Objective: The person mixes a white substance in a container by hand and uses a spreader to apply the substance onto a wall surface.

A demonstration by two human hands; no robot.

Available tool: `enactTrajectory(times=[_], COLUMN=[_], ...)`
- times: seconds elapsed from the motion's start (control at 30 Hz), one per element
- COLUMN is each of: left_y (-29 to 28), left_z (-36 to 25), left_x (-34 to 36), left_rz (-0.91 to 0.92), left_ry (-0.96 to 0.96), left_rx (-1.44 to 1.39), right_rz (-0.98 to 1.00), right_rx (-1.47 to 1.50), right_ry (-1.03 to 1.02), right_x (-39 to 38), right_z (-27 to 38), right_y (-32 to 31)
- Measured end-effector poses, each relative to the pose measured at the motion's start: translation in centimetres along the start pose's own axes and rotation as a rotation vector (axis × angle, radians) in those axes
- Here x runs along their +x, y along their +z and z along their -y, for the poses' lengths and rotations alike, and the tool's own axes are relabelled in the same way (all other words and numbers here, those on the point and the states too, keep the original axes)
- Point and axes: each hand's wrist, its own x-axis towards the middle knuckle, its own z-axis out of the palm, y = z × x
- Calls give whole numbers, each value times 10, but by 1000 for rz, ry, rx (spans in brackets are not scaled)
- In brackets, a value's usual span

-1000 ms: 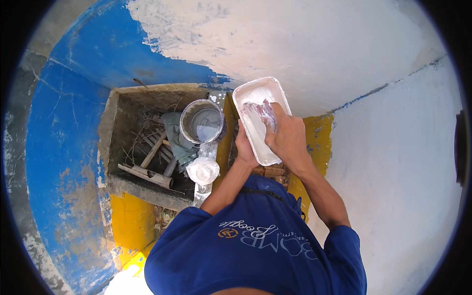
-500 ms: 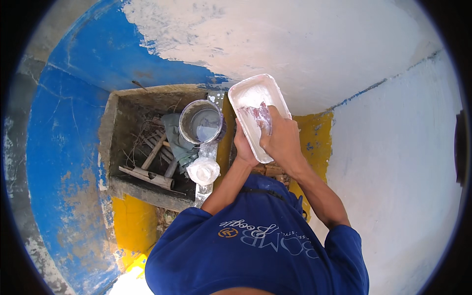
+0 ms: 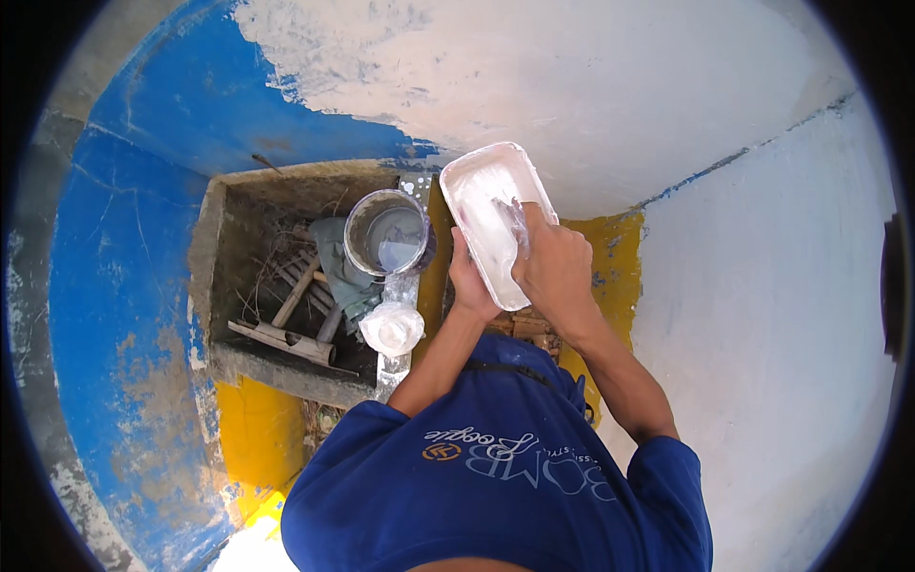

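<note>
the left hand [image 3: 472,278] is gripping the long white tray [image 3: 484,158] along its left side, the thumb lying against the outer wall. the tray is sitting in front of the person's torso, tilting so that its far end is leaning leftward. the right hand [image 3: 555,262] is bending over the tray's right edge, its whitened fingers resting in the white paste [image 3: 484,195] (whether they are pinching anything, i cannot tell). the two hands are staying apart, with the tray lying between them.

to the left, a round bucket [image 3: 363,229] is holding grey liquid and standing on a narrow paint-spotted ledge [image 3: 389,377]. a white crumpled bundle [image 3: 393,330] is resting just nearer on that ledge. beside them, a concrete trough [image 3: 276,374] is containing a green cloth [image 3: 335,257] and pieces of wood [image 3: 296,294]. the person is wearing a blue shirt [image 3: 496,515].
</note>
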Motion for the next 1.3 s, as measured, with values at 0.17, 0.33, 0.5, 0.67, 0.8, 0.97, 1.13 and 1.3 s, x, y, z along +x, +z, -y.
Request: enactTrajectory(times=[0.17,0.33,0.5,0.67,0.8,0.97,1.13,1.3], left_y=[4,-6,1,-8,-6,-11,-8,-5], left_z=[8,3,5,3,4,5,4,4], left_x=[-4,-2,1,3,1,7,8,8], left_rz=[-93,-40,-2,18,8,107,26,10], left_ry=[-11,2,33,48,86,63,74,63], left_rx=[-54,-55,-45,-17,34,-51,8,16], right_rz=[-52,-107,-31,-45,-38,-44,-3,-9], right_rx=[140,340,115,154,204,167,191,242], right_ry=[-4,-28,-25,-99,-119,-64,-89,-39], right_x=[7,9,12,12,13,15,14,11], right_z=[-4,-3,5,2,-1,1,-1,4], right_y=[13,2,-4,-2,-5,-2,1,-2])
